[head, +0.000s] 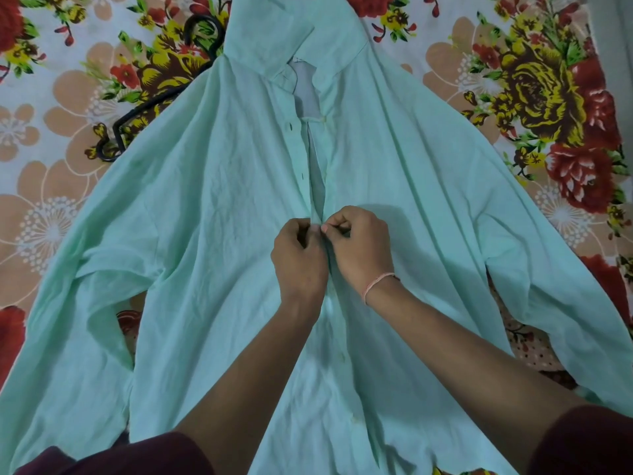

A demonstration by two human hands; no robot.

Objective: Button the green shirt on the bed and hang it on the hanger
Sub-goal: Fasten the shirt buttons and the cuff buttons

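A pale green shirt [212,214] lies spread front-up on the bed, collar at the far end, sleeves splayed to both sides. Its front placket is parted from the collar down to my hands and closed below them. My left hand [299,258] pinches the left placket edge at mid-chest. My right hand [361,246], with a pink thread band on the wrist, pinches the right edge against it. The fingertips of both hands meet at the placket. A black hanger [137,114] lies on the bedsheet at the upper left, partly tucked under the shirt's shoulder.
A floral bedsheet [534,97] in red, yellow and peach covers the bed all around the shirt. Dark maroon sleeves show at the bottom corners of the view.
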